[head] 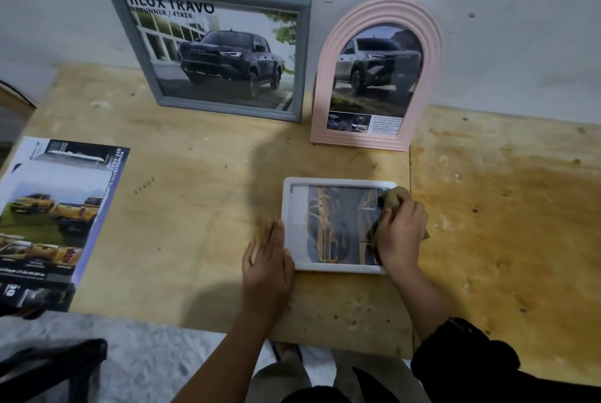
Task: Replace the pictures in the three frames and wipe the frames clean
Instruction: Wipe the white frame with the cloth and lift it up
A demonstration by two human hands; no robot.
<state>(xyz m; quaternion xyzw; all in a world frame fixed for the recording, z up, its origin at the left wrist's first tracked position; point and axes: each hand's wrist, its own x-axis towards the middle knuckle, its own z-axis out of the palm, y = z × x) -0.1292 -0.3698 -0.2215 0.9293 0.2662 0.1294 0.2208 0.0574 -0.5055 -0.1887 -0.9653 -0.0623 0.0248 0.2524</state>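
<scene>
A small white picture frame [338,225] lies flat on the plywood bench [487,223], face up, holding a picture of a yellow pickup truck. The right hand [401,233] is clamped on a crumpled tan cloth [392,199] and presses it onto the right side of the white frame's glass, the cloth reaching up to the frame's upper right corner. The left hand [268,261] lies open and flat on the bench, fingers together and stretched out, its edge touching the white frame's left rim near the lower left corner. Beyond the white frame, at the back of the bench, a pink arched frame [374,77] stands leaning on the wall with a picture of a silver and dark pickup in it. Just left of the pink frame, a larger grey rectangular frame [214,48] also leans on the wall, showing a dark pickup under the words HILUX TRAVO. Well to the left of the white frame, a stack of printed truck brochures [55,220] lies flat at the bench's left edge.
</scene>
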